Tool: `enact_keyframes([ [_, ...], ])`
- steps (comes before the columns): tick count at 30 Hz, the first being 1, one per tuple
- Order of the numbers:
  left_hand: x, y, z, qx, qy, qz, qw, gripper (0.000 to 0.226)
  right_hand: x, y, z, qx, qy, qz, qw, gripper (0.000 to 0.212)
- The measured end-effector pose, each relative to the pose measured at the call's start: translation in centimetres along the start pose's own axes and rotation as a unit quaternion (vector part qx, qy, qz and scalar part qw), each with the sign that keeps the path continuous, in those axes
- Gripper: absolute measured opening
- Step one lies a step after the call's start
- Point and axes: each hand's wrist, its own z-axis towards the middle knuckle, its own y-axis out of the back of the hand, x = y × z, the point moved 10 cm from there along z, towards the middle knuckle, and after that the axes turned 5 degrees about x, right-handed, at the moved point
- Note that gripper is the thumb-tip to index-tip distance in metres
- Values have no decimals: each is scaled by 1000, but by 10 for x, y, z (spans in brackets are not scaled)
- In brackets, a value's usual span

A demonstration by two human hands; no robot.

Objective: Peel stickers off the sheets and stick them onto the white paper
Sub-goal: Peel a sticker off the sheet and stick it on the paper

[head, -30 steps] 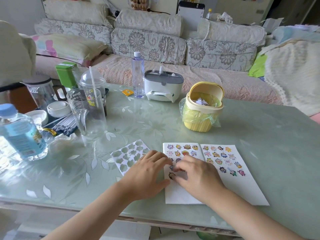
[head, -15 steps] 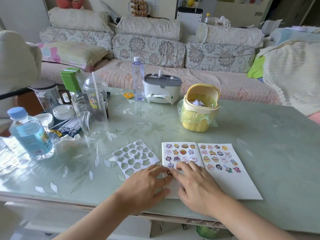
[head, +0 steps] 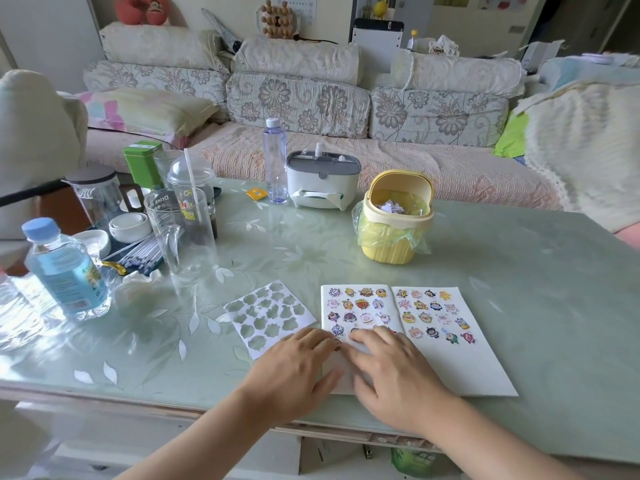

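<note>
A folded white paper (head: 450,368) lies on the glass table, its upper part covered with rows of small cartoon stickers. To its left lies a used sticker sheet (head: 266,315) full of cut-out holes. My left hand (head: 294,372) and my right hand (head: 391,372) both rest flat on the paper's lower left part, fingertips nearly meeting. A small dark sticker (head: 336,344) shows on the paper between the fingertips. My hands hide part of the bottom sticker row.
A yellow mini bin (head: 394,220) with a green liner stands behind the paper. A white-grey tissue box (head: 322,183) and a clear bottle (head: 275,161) stand farther back. A glass mug (head: 183,233), cups and a water bottle (head: 64,268) crowd the left side.
The view has tilted up and pulled back. Both hands stay on the paper's lower left; the right hand's fingers, curled by the small sticker before, now lie flatter.
</note>
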Motion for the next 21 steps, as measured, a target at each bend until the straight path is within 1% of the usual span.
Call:
enact_keyframes([
  [2, 2, -3, 0, 3, 15, 37, 999, 56, 0, 0, 1, 1, -4, 7, 1000, 40],
  [4, 2, -7, -1, 4, 15, 78, 997, 63, 0, 1, 1, 0, -6, 10, 1000, 42],
  [11, -1, -2, -2, 0, 3, 91, 996, 55, 1, 0, 1, 13, -13, 5, 1000, 50],
  [21, 2, 2, -6, 24, 11, 18, 1000, 59, 2, -6, 10, 45, -18, -6, 999, 62],
])
